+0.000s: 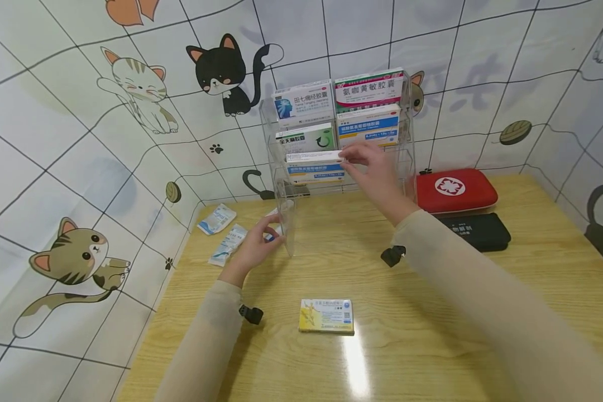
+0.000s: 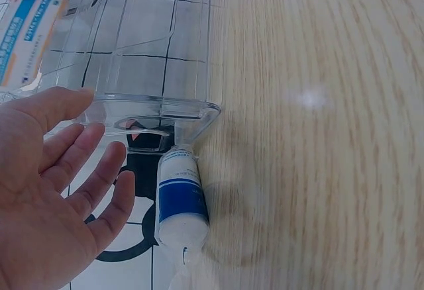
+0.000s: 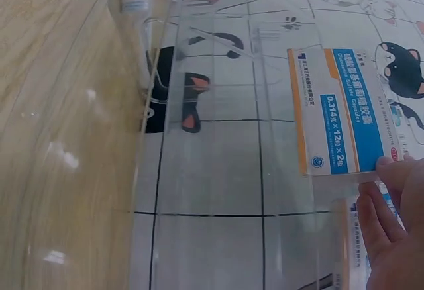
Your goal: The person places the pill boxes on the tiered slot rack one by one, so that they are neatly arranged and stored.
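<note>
My right hand (image 1: 377, 173) pinches the right end of a blue, white and orange medicine box (image 1: 314, 170), which sits low at the front of a clear tiered display rack (image 1: 289, 237). The right wrist view shows the same box (image 3: 341, 111) with thumb and fingers at its edge. My left hand (image 1: 256, 244) is beside the rack's lower left side, fingers loosely bent, holding nothing; in the left wrist view a fingertip of this hand (image 2: 66, 171) appears at the rack's edge, contact unclear. A wrapped white and blue bottle (image 2: 182, 200) lies beside the rack.
Other medicine boxes stand on the rack, including a green-and-white box (image 1: 306, 138) and a pink-and-white box (image 1: 369, 92). Packets (image 1: 218, 219) lie left. A red first-aid case (image 1: 462, 191) and black pouch (image 1: 482, 231) lie right. A yellow-white box (image 1: 326, 316) lies in front.
</note>
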Demonstrator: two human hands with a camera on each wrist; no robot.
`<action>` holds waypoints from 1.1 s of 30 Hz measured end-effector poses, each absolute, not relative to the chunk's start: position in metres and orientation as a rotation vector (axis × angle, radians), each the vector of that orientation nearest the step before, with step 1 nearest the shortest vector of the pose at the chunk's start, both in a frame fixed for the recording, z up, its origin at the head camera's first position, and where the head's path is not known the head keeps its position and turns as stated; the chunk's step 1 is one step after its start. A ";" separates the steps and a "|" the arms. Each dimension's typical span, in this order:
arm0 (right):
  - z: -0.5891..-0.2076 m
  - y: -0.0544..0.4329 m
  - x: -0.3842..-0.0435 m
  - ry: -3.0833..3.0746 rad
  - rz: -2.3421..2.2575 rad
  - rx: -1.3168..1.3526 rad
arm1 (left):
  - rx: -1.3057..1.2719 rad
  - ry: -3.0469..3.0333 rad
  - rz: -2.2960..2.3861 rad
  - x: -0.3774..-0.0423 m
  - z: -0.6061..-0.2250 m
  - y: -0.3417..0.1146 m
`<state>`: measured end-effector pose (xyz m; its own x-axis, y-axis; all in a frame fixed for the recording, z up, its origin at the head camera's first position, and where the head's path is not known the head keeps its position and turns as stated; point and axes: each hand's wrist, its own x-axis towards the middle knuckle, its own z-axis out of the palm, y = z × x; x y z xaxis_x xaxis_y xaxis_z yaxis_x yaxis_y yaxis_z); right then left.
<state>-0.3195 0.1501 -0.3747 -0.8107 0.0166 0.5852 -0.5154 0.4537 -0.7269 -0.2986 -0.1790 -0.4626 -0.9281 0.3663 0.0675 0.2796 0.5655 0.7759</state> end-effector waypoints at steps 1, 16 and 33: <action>-0.377 0.149 -0.321 -2.195 1.346 0.422 | 0.561 2.687 1.308 -0.299 -0.463 -0.179; -0.390 0.141 -0.288 -2.324 1.345 0.414 | 0.556 2.677 1.304 -0.300 -0.465 -0.178; -0.464 0.155 -0.175 -2.593 1.343 0.719 | 0.516 2.677 1.307 -0.299 -0.464 -0.179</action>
<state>-0.1752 0.1548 -0.4635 -0.8774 -0.3507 0.3274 -0.4698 0.4891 -0.7349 -0.2995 -0.1789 -0.4638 -0.9350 0.3520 0.0427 0.2503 0.5698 0.7828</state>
